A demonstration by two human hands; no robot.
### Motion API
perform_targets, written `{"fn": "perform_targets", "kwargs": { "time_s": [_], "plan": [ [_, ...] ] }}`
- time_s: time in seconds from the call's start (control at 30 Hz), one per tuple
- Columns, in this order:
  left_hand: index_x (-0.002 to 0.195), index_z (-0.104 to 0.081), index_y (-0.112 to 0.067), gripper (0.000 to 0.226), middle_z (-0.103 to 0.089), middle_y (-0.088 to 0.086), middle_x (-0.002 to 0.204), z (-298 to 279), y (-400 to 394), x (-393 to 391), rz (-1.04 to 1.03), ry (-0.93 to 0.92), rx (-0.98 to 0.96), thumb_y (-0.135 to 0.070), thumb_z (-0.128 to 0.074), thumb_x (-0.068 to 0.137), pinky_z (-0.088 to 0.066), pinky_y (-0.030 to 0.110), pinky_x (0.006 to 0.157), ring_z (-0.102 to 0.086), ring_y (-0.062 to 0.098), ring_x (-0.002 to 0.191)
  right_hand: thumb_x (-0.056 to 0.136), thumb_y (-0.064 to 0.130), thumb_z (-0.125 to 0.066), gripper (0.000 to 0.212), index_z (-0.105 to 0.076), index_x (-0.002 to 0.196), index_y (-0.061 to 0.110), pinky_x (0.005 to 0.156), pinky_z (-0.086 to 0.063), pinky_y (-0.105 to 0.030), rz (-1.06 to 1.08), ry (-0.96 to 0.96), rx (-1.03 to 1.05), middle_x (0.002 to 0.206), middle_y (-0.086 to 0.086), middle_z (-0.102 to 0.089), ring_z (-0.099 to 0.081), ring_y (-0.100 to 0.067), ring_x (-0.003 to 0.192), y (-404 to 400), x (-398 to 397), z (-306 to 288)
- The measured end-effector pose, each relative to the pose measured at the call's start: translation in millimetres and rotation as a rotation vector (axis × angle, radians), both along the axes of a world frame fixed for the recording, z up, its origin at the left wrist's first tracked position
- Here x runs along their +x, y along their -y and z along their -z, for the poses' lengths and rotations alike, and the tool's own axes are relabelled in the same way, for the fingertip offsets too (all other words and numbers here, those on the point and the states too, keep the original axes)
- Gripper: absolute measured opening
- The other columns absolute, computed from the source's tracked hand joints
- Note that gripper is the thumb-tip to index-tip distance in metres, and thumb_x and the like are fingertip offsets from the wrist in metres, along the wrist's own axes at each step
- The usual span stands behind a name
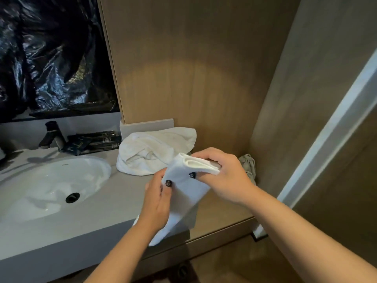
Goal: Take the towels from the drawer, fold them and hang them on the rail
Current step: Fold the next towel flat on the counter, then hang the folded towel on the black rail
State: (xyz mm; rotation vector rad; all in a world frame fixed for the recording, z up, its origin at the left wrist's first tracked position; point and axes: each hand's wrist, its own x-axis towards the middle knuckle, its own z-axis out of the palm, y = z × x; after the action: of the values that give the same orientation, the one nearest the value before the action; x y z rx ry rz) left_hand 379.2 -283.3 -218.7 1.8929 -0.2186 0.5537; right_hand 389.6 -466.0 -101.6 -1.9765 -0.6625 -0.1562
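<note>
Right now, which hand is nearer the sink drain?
Left. The left hand grips the towel just right of the sink drain; the right hand is farther right.

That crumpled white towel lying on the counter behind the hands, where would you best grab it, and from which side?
Probably at the raised rolled fold along the near front edge of the crumpled towel, coming from above and the front. It lies loosely bunched against the wooden wall, so the back is blocked, while the thick folds facing the sink stand up enough to pinch. Both hands are busy with the folded towel.
</note>
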Motion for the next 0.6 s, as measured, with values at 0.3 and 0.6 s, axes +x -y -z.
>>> {"fn": "perform_targets", "kwargs": {
  "time_s": [0.3, 0.6],
  "plan": [
    [0.083, -0.061, -0.023, 0.038, -0.061, -0.002, 0.070, -91.6, 116.8, 3.1, 0.114, 0.105, -0.190, -0.058, -0.048, 0.088, -0.042, 0.027, 0.054, -0.053, 0.008, 0.062, 0.079, 0.012, -0.079, 0.054, -0.053, 0.123, 0.030, 0.079, -0.056, -0.024, 0.237, -0.051, 0.441, 0.109, 0.008, -0.067, -0.066, -0.005, 0.099, 91.6, -10.3, -45.6],
    [0.056, -0.043, -0.016, 0.048, -0.032, -0.010, 0.051, -216.1, 160.8, 52.4, -0.040, 0.396, -0.233, -0.039, -0.059, 0.094, -0.026, 0.024, 0.049, -0.029, 0.006, 0.051, 0.074, 0.039, -0.075, 0.046, -0.066, 0.112, 0.014, 0.075, -0.056, -0.021, 0.103, -0.166, 0.509, 0.107, 0.003, -0.075, -0.071, -0.015, 0.100, 131.4, 15.1, -69.1]
  ]
}}
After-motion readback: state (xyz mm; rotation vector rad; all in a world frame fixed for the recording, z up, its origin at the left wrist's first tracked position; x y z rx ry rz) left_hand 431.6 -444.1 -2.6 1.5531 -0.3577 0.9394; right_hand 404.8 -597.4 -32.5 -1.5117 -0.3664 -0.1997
